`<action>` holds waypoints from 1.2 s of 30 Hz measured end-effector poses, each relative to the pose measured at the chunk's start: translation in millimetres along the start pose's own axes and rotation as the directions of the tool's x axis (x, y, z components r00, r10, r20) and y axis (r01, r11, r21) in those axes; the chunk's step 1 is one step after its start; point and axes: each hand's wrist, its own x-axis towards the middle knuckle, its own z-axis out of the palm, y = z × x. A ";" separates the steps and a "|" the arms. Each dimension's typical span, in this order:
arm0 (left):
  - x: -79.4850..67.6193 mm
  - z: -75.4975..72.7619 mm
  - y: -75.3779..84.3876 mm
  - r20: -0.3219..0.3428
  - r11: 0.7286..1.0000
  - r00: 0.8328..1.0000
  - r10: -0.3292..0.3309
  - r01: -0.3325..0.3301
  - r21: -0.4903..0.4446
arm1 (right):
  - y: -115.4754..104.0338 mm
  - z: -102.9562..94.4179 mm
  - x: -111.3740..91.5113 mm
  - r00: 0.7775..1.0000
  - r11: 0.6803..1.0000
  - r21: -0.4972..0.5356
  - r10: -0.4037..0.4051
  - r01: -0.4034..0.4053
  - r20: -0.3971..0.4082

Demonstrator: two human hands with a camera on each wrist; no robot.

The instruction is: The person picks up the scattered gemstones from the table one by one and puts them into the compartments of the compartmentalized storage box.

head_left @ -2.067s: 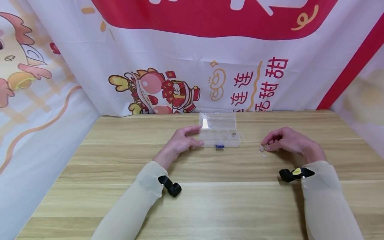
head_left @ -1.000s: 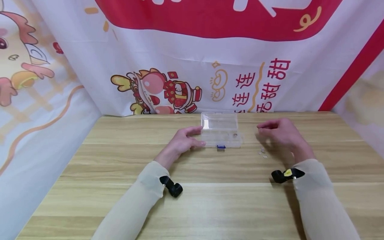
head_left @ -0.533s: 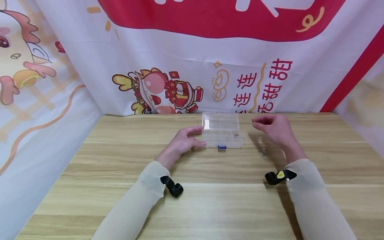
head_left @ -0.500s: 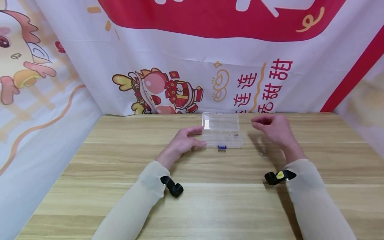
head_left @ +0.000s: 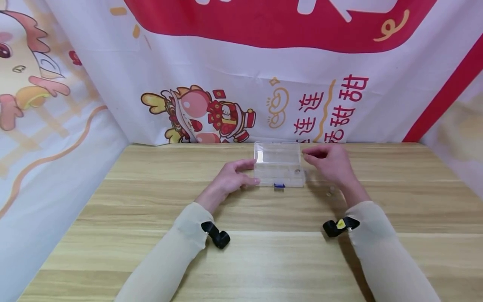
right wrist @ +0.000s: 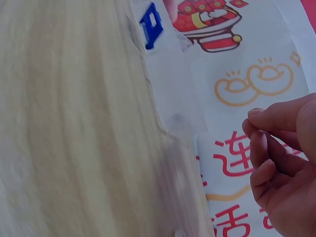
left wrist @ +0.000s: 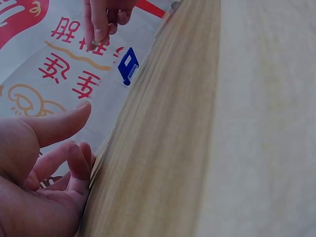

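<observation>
Left hand is holding the clear box by its left end; the box is lying lengthwise left-to-right on the surface; right hand, pinching a tiny piece, is hovering just beside its right end.

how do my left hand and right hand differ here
Pose: the left hand has its thumb and index finger spread apart, while the right hand has its thumb and index finger together.
Hold: the left hand holds the left end of the clear plastic box; the right hand pinches a small piece, too tiny to identify.
Shared: both are bare, below cream sleeves.
</observation>
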 end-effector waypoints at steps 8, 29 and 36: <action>-0.9 0.0 1.6 0.009 1.000 1.000 -0.003 0.003 0.005 | -7.6 11.2 -0.2 0.999 0.999 0.033 0.009 -0.011 0.050; -1.5 0.2 1.5 0.014 1.000 1.000 -0.003 0.003 0.015 | -21.2 42.2 2.1 0.994 0.994 0.102 0.019 -0.030 0.108; -0.3 -1.1 0.4 0.013 1.000 1.000 -0.001 0.001 0.016 | -24.1 50.8 2.9 0.993 0.996 0.092 -0.011 0.000 0.122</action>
